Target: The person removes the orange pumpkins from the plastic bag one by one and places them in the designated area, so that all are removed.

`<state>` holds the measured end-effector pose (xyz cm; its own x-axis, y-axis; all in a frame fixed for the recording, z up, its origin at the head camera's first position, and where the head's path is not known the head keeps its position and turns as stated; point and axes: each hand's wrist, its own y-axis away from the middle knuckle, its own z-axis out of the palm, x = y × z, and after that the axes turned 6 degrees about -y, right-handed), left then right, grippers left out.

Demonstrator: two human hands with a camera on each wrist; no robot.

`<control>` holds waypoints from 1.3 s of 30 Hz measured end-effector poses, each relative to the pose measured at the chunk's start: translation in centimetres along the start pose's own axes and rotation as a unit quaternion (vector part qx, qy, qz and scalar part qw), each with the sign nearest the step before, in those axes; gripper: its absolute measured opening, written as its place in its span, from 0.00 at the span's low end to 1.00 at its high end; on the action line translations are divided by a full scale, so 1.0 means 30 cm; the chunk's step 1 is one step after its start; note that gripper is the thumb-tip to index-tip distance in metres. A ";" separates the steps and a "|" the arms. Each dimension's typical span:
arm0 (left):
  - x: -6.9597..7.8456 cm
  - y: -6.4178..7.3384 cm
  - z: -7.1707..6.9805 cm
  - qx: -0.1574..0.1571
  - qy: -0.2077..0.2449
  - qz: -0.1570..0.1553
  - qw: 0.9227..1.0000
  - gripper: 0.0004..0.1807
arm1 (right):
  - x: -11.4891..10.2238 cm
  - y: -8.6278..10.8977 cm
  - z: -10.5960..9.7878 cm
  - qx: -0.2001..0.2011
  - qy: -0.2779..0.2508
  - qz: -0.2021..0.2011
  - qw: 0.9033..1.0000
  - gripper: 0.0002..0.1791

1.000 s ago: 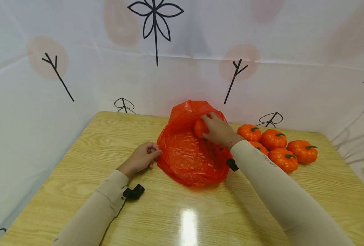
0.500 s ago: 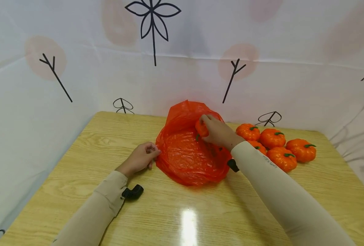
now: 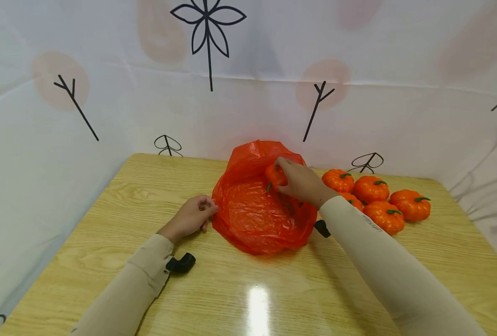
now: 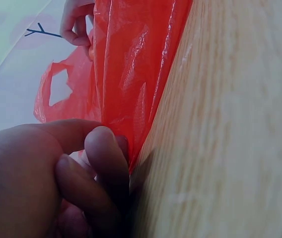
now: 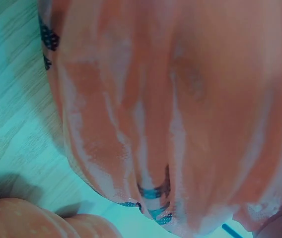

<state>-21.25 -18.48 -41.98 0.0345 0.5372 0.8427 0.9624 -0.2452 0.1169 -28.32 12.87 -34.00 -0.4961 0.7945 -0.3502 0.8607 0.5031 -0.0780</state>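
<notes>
A red plastic bag (image 3: 252,210) lies with its wide mouth facing me, its back side standing up. My left hand (image 3: 191,217) pinches the left edge of the bag between thumb and fingers; in the left wrist view the red film (image 4: 131,69) stretches away from those fingertips. Inside the bag's mouth my right hand (image 3: 302,182) grips a small orange toy pumpkin (image 3: 275,175), its green stem pointing down. The bag's side (image 5: 126,109), with dark print, fills most of the right wrist view and hides that hand's fingers.
Several more orange pumpkins (image 3: 385,217) sit grouped on the wooden table (image 3: 231,289), right of the bag and partly behind my right forearm. A white printed cloth (image 3: 256,112) hangs along the table's back edge. One bag handle loop (image 4: 44,99) stands up at the back.
The pumpkin has turned in my right hand inside the bag, so its stem now shows below it. My left hand keeps its hold on the bag's edge.
</notes>
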 end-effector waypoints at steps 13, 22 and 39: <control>0.000 -0.005 0.002 -0.001 0.010 -0.002 1.000 0.11 | -0.011 0.037 -0.009 0.039 0.006 -0.019 0.999 0.29; 0.001 -0.011 0.002 -0.003 0.014 0.003 1.000 0.11 | -0.026 0.063 -0.012 0.067 0.010 -0.030 0.997 0.28; -0.002 -0.006 0.013 0.002 0.007 -0.005 1.000 0.10 | -0.059 0.210 -0.048 0.110 0.023 -0.079 0.991 0.39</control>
<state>-21.32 -18.16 -42.26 0.0212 0.5288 0.8485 0.9637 -0.2368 0.1236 -22.19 15.13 -32.52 -0.6273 0.7286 -0.2750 0.7733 0.5408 -0.3311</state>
